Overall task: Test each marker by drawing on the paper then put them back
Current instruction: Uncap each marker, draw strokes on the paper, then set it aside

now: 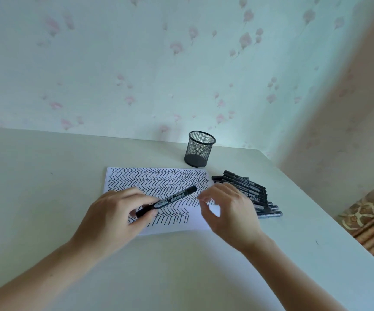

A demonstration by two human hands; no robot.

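A white sheet of paper (159,178) lies on the table, covered in rows of black zigzag marks. My left hand (112,212) grips a black marker (177,196) near its lower end; the marker slants up to the right over the paper. Whether it is capped I cannot tell. My right hand (228,209) hovers just right of the marker's upper end, fingers curled and apart, holding nothing. A pile of several black markers (249,189) lies on the table right of the paper, partly hidden behind my right hand. A black mesh pen cup (199,149) stands upright behind the paper and looks empty.
The pale table (47,176) meets a flowered wall at the back. Its right edge (329,223) runs diagonally, with a patterned brown fabric (372,223) beyond it.
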